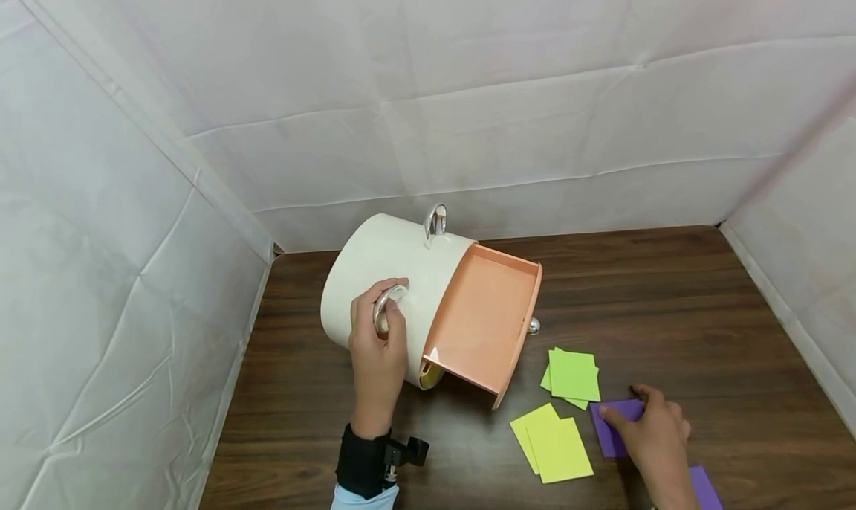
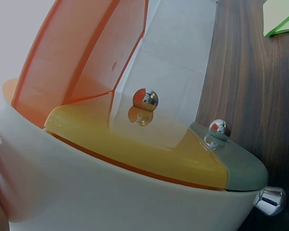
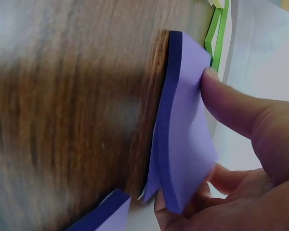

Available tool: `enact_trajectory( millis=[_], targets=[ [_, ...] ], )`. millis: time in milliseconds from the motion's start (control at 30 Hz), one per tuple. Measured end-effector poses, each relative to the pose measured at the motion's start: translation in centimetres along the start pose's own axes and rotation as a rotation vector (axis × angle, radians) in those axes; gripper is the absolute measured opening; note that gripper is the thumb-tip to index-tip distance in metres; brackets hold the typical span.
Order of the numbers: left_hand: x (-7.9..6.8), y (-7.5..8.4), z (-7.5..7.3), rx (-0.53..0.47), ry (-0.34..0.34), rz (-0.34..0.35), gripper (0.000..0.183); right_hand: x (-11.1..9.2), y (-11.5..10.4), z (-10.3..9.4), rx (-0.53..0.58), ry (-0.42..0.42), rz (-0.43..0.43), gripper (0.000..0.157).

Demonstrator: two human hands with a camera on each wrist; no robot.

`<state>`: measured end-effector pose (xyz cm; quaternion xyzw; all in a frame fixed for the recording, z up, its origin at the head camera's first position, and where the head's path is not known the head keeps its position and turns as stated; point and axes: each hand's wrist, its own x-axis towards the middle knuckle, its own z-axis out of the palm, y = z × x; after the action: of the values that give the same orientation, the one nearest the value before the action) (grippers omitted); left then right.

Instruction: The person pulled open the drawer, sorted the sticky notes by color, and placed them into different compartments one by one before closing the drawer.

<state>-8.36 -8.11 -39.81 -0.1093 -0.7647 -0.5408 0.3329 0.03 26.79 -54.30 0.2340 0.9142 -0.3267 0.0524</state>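
A white rounded drawer unit (image 1: pixel 374 250) lies at the middle of the table, its peach drawer (image 1: pixel 484 309) pulled out and bare inside. My left hand (image 1: pixel 374 350) grips a silver ring-shaped handle (image 1: pixel 380 315) on the unit's side. In the left wrist view, a yellow drawer (image 2: pixel 135 144) and a grey-green drawer (image 2: pixel 241 166) sit closed, each with a round silver knob. At the right, my right hand (image 1: pixel 658 439) pinches a purple sticky note pad (image 3: pixel 190 125) between thumb and fingers. Another purple pad (image 1: pixel 704 488) lies partly hidden behind that forearm.
Green sticky note pads (image 1: pixel 575 376) overlap one another on the wooden table (image 1: pixel 669 302), right of the peach drawer. Yellow pads (image 1: pixel 562 450) lie in front of them. A second silver handle (image 1: pixel 435 220) stands out from the unit's far side. White sheeting (image 1: pixel 501 123) walls the table.
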Motion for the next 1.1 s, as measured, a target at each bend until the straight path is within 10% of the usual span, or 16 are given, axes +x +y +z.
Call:
enact_trajectory(
  millis=[367, 1100],
  targets=[
    [-0.1, 0.0, 0.1, 0.003, 0.002, -0.005, 0.030, -0.2, 0.9, 0.0, 0.034, 0.109, -0.115, 0.032],
    [0.0, -0.1, 0.0, -0.002, -0.001, -0.005, 0.030, -0.1, 0.6, -2.6, 0.147, 0.020, -0.019, 0.052]
  ],
)
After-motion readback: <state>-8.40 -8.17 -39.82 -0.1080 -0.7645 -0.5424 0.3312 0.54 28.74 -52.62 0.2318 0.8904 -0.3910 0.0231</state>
